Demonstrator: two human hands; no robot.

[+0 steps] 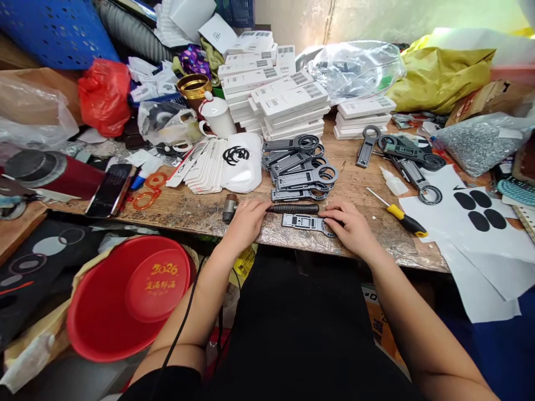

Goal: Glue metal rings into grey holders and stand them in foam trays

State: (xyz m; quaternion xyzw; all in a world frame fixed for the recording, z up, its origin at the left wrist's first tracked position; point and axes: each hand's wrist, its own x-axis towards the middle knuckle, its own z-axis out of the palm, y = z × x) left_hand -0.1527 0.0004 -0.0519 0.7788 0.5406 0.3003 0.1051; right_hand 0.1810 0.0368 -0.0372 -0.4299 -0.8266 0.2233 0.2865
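My left hand (246, 220) rests near the front edge of the wooden bench (188, 209), its fingers lying over the handle of a small hammer (292, 209) whose metal head pokes out to the left. My right hand (353, 225) lies on the ring end of a flat grey metal phone-stand part (303, 221) that sits on the bench just below the hammer handle. A pile of the same grey parts (303, 167) lies just behind both hands.
Stacks of white boxes (278, 94) stand at the back. A yellow-handled screwdriver (401, 214) and glue bottle (394, 182) lie right of my hands, by white sheets with black oval pads (480, 209). A red basin (129, 295) sits below left; a phone (109, 189) lies left.
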